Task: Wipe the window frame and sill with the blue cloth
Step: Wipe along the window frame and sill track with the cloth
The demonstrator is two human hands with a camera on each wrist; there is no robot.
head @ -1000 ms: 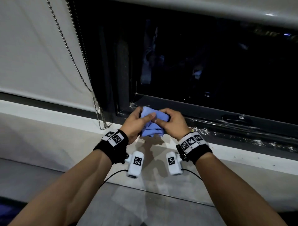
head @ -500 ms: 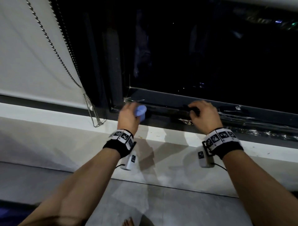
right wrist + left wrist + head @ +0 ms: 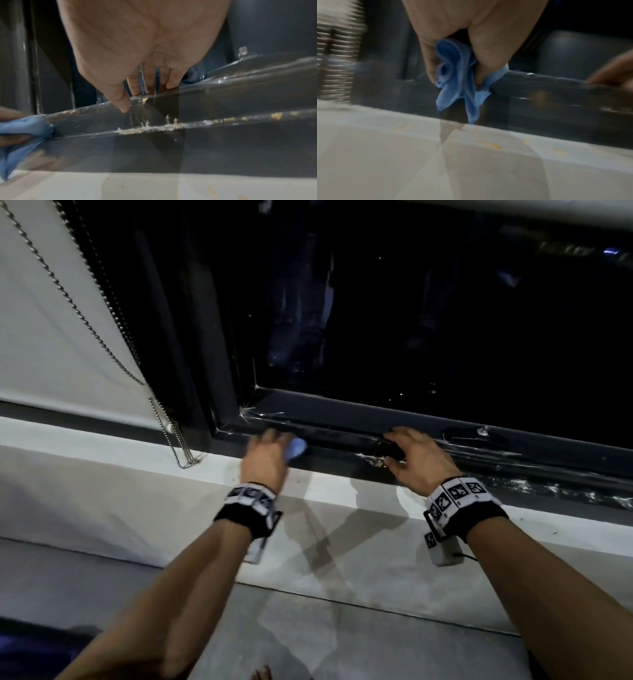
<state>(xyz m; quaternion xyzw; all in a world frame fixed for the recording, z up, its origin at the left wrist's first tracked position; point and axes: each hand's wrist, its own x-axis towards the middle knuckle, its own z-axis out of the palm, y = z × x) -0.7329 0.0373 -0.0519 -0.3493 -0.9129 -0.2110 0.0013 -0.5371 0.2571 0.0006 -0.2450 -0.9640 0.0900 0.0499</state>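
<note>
Head view: left hand point(image 3: 265, 460) bunching blue cloth point(image 3: 295, 449), right hand point(image 3: 416, 460) (fingers straight) on window frame point(image 3: 342, 409).

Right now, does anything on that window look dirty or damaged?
Yes. A crusty whitish-yellow line of debris sits along a ridge of the dark window frame, below the right hand. Yellowish specks also dot the white sill.

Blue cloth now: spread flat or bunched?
Bunched. The blue cloth is crumpled in the left hand, its folds hanging loose below the fingers.
</note>
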